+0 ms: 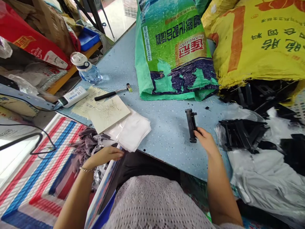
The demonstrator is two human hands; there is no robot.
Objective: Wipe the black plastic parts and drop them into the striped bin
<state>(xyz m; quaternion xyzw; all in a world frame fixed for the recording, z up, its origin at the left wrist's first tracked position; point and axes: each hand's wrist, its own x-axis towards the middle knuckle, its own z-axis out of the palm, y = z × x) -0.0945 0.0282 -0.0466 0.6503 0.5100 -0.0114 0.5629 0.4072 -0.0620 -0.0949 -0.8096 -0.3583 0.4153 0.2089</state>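
On the blue speckled table (164, 127), a long black plastic part (191, 125) with wider ends lies roughly lengthwise to me. My right hand (206, 138) has its fingers and thumb closed on the part's near right side. My left hand (108, 156) is at the table's front left edge, just below a stack of clear plastic bags (134, 130). Its fingers are pressed together; what they hold, if anything, is hidden. More black plastic parts (243, 133) lie in clear plastic at the right. A tiny black piece (208, 108) sits beyond my right hand.
A green woven sack (176, 47) and a yellow sack (259, 44) stand at the back. Leftward are a small hammer (111, 93), a pad (109, 114), a white corded device (73, 96) and a water bottle (87, 68). A striped crate (35, 171) stands below left.
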